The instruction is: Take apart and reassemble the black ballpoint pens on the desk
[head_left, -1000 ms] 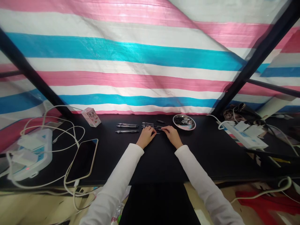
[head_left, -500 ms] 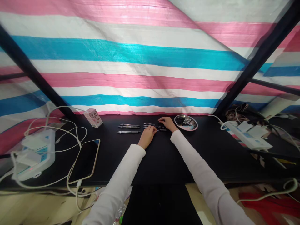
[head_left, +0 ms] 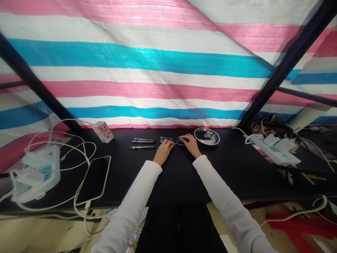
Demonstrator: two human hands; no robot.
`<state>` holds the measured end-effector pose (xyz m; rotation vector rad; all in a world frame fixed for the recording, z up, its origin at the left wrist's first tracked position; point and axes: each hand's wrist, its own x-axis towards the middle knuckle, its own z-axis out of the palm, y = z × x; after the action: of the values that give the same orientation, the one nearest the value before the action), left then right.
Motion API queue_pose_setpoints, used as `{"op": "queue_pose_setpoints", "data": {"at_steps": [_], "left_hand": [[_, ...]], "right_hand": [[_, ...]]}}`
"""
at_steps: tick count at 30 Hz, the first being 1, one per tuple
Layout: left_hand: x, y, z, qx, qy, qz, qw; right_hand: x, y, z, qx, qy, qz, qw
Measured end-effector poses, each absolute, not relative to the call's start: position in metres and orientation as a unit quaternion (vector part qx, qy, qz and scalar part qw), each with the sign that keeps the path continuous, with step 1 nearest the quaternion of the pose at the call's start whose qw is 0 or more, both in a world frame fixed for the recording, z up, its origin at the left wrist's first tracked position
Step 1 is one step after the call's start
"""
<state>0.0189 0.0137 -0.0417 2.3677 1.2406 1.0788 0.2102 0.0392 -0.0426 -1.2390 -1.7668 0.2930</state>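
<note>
My left hand (head_left: 163, 150) rests on the black table (head_left: 184, 175), its fingers curled onto a thin pen part I can barely make out. My right hand (head_left: 190, 143) lies just right of it, fingers bent over dark pen parts (head_left: 172, 140) near the table's far edge. Three assembled dark pens (head_left: 143, 143) lie in a row left of my hands. Both arms wear white sleeves. What each hand grips is too small to name with certainty.
A shiny metal dish (head_left: 206, 136) sits right of my right hand. A small pink box (head_left: 103, 131) stands at the far left. A phone (head_left: 94, 180) on a cable and a white power strip (head_left: 34, 172) lie left; another power strip (head_left: 273, 149) lies right. A striped tarp hangs behind.
My right hand reached back toward the far pen parts beside the dish, then drew in again next to my left hand. My left hand stayed nearly in place.
</note>
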Motion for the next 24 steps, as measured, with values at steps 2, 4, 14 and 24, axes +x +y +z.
{"op": "queue_pose_setpoints", "data": {"at_steps": [2,4,14,24], "left_hand": [[0.019,0.014,-0.042,0.814,0.426,0.374,0.123],[0.019,0.016,-0.043,0.816,0.426,0.375,0.111],[0.018,0.027,-0.045,0.822,0.418,0.387,0.034],[0.017,0.026,-0.043,0.823,0.423,0.378,0.021]], "right_hand": [[0.211,0.036,-0.044,-0.498,-0.726,0.100,0.463],[0.212,0.035,-0.046,-0.491,-0.733,0.092,0.462],[0.207,0.029,-0.043,-0.482,-0.743,0.065,0.460],[0.207,0.016,-0.046,-0.474,-0.739,0.114,0.465]]}}
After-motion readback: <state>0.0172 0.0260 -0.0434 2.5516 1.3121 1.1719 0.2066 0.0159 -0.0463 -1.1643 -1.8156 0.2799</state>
